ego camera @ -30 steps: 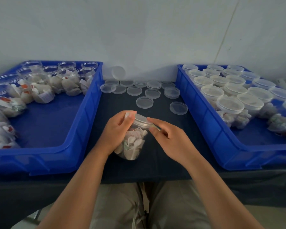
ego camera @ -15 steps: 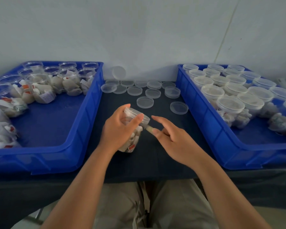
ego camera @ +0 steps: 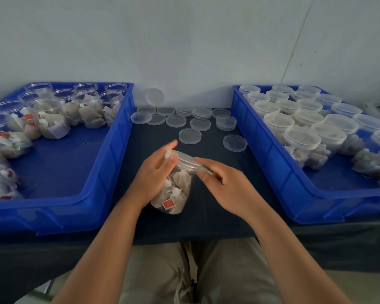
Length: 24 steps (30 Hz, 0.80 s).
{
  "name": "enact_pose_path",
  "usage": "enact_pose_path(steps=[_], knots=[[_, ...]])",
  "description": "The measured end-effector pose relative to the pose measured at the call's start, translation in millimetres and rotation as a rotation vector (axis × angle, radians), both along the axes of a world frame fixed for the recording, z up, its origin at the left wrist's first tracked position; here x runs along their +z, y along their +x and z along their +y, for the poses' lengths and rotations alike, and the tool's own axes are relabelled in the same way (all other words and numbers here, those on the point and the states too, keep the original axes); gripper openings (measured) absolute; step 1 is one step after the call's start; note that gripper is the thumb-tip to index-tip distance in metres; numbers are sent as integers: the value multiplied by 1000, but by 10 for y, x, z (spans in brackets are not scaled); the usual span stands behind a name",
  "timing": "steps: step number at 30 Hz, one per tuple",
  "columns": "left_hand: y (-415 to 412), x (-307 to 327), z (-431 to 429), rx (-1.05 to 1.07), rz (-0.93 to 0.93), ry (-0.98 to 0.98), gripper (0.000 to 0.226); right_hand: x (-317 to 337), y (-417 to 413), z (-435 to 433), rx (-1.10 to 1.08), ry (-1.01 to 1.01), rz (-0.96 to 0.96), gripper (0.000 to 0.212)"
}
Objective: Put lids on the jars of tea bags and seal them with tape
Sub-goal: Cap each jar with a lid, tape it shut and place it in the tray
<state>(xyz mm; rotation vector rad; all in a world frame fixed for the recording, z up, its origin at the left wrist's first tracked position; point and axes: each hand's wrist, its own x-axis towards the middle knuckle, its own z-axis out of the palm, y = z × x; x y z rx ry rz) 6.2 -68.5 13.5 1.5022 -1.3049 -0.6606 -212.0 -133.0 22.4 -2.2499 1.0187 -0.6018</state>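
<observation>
Between the two blue bins, over the dark table (ego camera: 206,218), the person is holding one jar (ego camera: 173,191) of tea bags tilted, its top leaning toward the right. Its lid (ego camera: 185,161) is already sitting on it. The left hand (ego camera: 155,175) is wrapping round the jar's body, thumb pressing near the lid, forefinger sticking out free. The right hand (ego camera: 227,184) is pinching something pale and thin at the lid's rim between thumb and forefinger. It is looking like a strip of tape (ego camera: 206,170), though blur is keeping me from being sure. I am judging this jar to be mid-seal: capped, with the tape only starting to go on.

As for the whole job, the right bin (ego camera: 272,156) is holding a crowd of lidded jars (ego camera: 303,139), so I am taking those as done; whether tape is on them is too small to tell. The left bin (ego camera: 110,150) is holding open jars (ego camera: 51,119) waiting without lids, and loose lids (ego camera: 189,136) are lying on the table behind the hands. Plenty is remaining.
</observation>
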Motion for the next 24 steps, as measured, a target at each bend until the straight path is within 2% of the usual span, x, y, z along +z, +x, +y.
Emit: enact_pose_path(steps=[2,6,7,11,15,17,24], knots=[[-59,28,48,138,-90,-76,49,-5,-6,43,-33,-26,7,43],[-316,31,71,159,-323,47,104,-22,28,98,-76,-76,38,42],[-359,16,54,199,-341,58,110,-16,33,112,-75,-77,38,43],[-284,12,4,236,-264,29,91,27,-14,138,-19,16,-15,48],[-118,66,4,109,-199,-30,70,91,-55,126,64,28,49,19],[-73,91,-6,66,-163,-44,61,131,-27,115,107,10,98,19],[-25,63,-43,63,-172,-17,75,256,52,132,69,-6,158,22]])
